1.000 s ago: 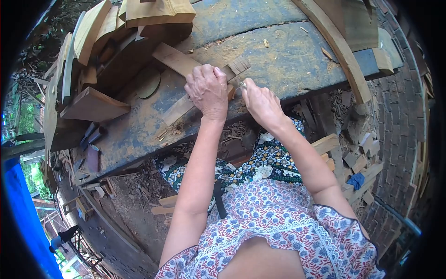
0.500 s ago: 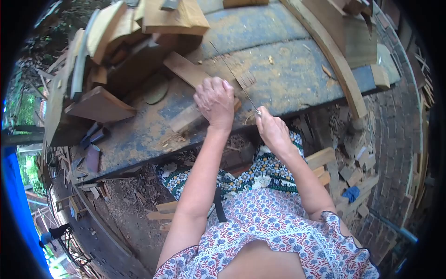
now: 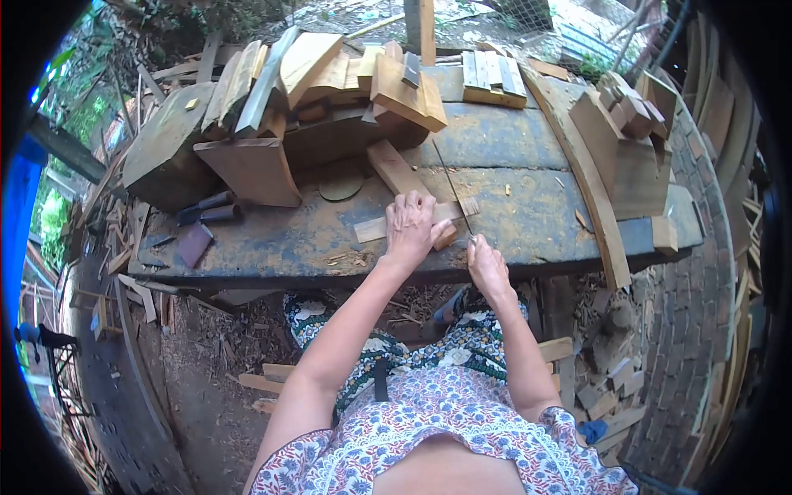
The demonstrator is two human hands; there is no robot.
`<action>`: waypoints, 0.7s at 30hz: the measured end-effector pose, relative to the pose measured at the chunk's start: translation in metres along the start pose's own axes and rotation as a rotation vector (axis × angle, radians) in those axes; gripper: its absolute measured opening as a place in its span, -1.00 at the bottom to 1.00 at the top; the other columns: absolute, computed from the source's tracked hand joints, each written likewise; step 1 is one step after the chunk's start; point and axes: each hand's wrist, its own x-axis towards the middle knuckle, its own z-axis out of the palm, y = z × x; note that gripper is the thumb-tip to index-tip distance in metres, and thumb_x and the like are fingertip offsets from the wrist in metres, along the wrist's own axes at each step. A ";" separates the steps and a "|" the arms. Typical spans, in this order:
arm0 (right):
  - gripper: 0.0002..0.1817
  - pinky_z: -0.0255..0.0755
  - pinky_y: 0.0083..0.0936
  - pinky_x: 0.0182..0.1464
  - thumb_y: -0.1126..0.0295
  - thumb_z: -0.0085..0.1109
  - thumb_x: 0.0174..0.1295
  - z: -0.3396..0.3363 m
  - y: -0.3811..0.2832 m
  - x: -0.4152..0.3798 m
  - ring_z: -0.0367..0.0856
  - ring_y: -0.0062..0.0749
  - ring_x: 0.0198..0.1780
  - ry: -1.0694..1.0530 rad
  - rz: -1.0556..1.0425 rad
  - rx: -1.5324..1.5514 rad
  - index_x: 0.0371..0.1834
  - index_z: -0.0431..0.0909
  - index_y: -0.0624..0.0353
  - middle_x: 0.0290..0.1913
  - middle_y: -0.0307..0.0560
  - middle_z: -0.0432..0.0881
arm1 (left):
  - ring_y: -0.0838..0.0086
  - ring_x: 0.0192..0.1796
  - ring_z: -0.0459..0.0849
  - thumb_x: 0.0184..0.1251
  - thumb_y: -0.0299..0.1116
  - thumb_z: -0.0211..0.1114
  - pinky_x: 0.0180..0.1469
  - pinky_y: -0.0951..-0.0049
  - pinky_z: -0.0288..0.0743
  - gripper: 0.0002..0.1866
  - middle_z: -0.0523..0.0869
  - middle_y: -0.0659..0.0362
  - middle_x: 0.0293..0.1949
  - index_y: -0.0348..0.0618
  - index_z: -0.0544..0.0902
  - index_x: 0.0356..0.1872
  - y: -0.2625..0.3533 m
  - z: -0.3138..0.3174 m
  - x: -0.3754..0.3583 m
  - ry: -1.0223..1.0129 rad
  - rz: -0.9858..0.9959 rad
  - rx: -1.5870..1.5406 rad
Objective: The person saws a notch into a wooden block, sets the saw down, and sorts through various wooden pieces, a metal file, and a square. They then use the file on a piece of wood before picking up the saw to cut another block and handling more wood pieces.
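My left hand [image 3: 412,224] presses down on a pale wooden strip [image 3: 373,230], its fingers bent over the wood. The strip crosses over a browner board [image 3: 394,167] lying on the workbench [image 3: 289,239]. My right hand [image 3: 488,266] is closed round the near end of a thin, dark saw-like blade [image 3: 450,177], near the bench's front edge. The blade points away from me and lies across the strip, close to its right end [image 3: 469,206], which has several dark lines. The handle is hidden in my fist.
Wood blocks [image 3: 404,95] are piled at the back left of the bench. A long curved plank [image 3: 577,165] lies on the right beside a large block [image 3: 631,169]. A purple-brown block [image 3: 195,245] sits at the left. Offcuts [image 3: 606,404] lie on the ground.
The camera view has shifted, and both hands appear lower, with more of the bench's far side showing. My left hand stays on the strip and my right hand still grips the blade tool.
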 end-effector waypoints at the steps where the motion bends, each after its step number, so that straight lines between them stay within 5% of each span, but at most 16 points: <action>1: -0.71 0.46 0.14 -0.09 0.19 -0.14 0.44 -0.001 -0.003 -0.002 0.59 0.36 -0.11 -0.029 0.026 0.006 -0.06 0.40 0.20 -0.26 0.41 0.63 | 0.17 -0.03 0.47 0.08 -0.12 0.43 -0.03 0.16 0.36 -0.58 0.51 0.12 -0.16 -0.09 0.55 -0.11 -0.007 -0.006 -0.003 -0.074 0.010 -0.002; 6: -0.70 0.42 0.16 -0.11 0.18 -0.15 0.45 -0.012 -0.015 0.004 0.57 0.39 -0.15 -0.068 0.038 0.016 -0.06 0.40 0.21 -0.29 0.43 0.61 | 0.13 -0.05 0.56 0.05 -0.09 0.45 -0.03 0.15 0.44 -0.51 0.57 0.08 -0.14 -0.14 0.52 -0.07 -0.045 -0.018 -0.002 -0.279 -0.058 -0.127; 16: -0.79 0.33 0.16 -0.26 0.29 -0.09 0.43 -0.024 -0.054 0.046 0.54 0.39 -0.24 -0.238 0.168 0.001 -0.07 0.34 0.22 -0.38 0.36 0.57 | 0.19 -0.29 0.54 0.04 -0.01 0.42 -0.28 0.23 0.35 -0.50 0.53 0.08 -0.32 -0.16 0.46 -0.19 -0.074 -0.009 0.030 -0.273 -0.108 -0.212; 21: -0.84 0.37 0.12 -0.34 0.34 -0.05 0.41 -0.037 -0.060 0.048 0.57 0.35 -0.36 -0.318 0.177 -0.101 -0.12 0.35 0.20 -0.46 0.34 0.58 | 0.25 -0.33 0.53 0.04 0.02 0.42 -0.30 0.25 0.34 -0.40 0.56 0.12 -0.32 -0.16 0.43 -0.03 -0.078 -0.005 0.031 -0.274 -0.132 -0.260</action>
